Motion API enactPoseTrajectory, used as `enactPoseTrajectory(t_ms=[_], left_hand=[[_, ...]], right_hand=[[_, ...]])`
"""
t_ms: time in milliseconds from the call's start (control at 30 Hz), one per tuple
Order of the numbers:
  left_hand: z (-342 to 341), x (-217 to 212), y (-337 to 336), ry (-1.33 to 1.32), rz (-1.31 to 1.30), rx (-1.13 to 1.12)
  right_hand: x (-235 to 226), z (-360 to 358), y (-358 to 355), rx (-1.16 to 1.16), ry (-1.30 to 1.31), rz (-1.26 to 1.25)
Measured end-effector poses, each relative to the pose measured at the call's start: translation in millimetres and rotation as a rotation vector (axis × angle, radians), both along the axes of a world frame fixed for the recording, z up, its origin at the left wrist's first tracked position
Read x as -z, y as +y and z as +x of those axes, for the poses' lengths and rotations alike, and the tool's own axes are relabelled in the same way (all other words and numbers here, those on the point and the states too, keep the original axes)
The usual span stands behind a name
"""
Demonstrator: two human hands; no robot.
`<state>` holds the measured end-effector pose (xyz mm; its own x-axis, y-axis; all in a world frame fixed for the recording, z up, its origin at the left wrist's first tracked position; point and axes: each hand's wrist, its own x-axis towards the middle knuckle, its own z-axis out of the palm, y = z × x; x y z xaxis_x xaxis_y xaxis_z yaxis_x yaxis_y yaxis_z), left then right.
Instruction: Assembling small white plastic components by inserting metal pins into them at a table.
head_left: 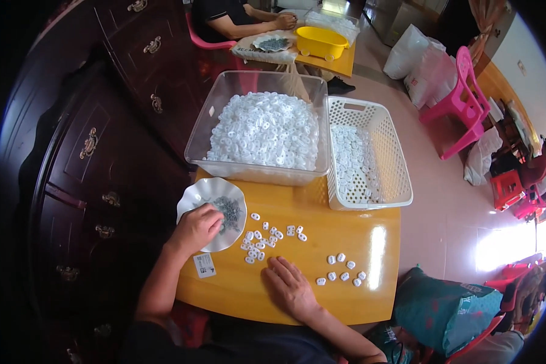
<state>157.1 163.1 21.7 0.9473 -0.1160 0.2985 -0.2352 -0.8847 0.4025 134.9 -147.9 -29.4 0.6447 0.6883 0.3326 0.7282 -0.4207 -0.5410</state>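
Observation:
My left hand (pixel 196 229) reaches over a white wavy-rimmed dish (pixel 189 189) with small grey-green pieces (pixel 229 212) in it. Its fingers are drawn together at the pieces, and whatever they pinch is hidden. My right hand (pixel 291 289) lies flat on the yellow wooden table (pixel 224 298), fingers stretched out and holding nothing. Just beyond its fingertips is a loose cluster of small white oval pieces with two dark holes each (pixel 259 241). To its right, several similar white pieces (pixel 344 276) lie spread apart.
Beyond the dish stands a clear plastic bin (pixel 195 142) heaped with white pieces; beside it, a white perforated basket (pixel 397 164) holds more. A printed card (pixel 204 265) lies near my left wrist. Dark cabinets (pixel 97 145) line the left. Another person (pixel 233 24) sits across, near a yellow tub (pixel 321 43).

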Motion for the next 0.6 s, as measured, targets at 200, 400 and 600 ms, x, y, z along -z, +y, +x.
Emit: enactPoseTrajectory(t_ms=[200, 400, 600], left_hand=[[-2, -13, -6, 0.012, -0.041, -0.014], [1, -23, -32, -0.020, -0.094, 0.134], [4, -14, -67, 0.006, -0.066, 0.290]], right_hand=[[-15, 3, -4, 0.009, 0.000, 0.049], [-5, 4, -11, 0.027, 0.002, 0.046], [3, 7, -11, 0.035, -0.068, 0.043]])
